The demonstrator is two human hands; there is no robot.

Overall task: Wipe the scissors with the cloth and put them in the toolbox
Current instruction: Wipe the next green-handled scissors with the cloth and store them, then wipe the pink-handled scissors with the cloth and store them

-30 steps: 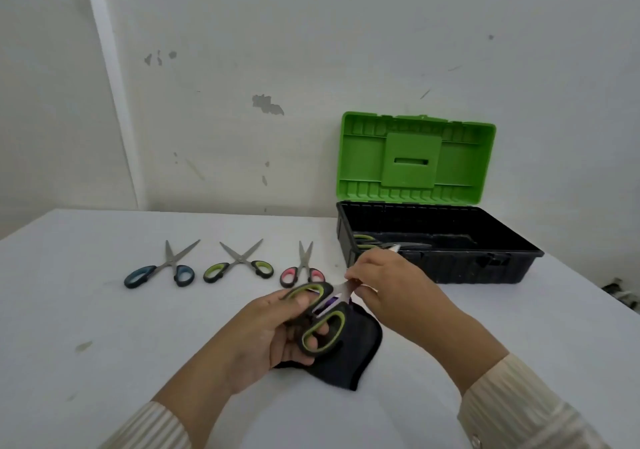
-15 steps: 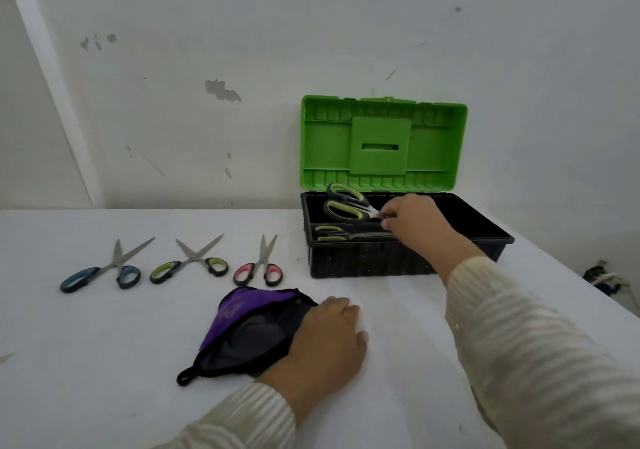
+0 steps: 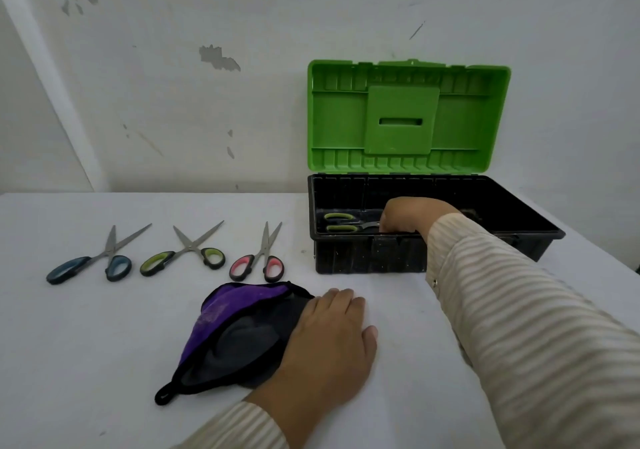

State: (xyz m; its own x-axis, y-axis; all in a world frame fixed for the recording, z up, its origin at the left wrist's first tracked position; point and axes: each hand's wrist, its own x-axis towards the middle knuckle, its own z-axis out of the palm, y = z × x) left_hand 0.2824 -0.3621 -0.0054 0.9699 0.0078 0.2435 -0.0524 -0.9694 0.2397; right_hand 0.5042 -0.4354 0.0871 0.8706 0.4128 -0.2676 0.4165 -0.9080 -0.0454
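White table: right hand [image 3: 403, 218] touches scissors [image 3: 346, 223] inside toolbox [image 3: 367, 254].

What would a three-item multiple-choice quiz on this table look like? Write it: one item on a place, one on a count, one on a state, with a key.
1. Where does the left hand rest?
A. on the cloth's right edge
B. inside the toolbox
C. on the pink-handled scissors

2. How many scissors lie on the table outside the toolbox?
A. one
B. three
C. five

3. What state is the toolbox lid in?
A. shut
B. open, standing upright
C. taken off, lying flat

Key: 1 A, the palm lies flat there. 2 B, blue-, green- and pink-handled pairs lie in a row. 3 B, its ribbed underside faces the camera.
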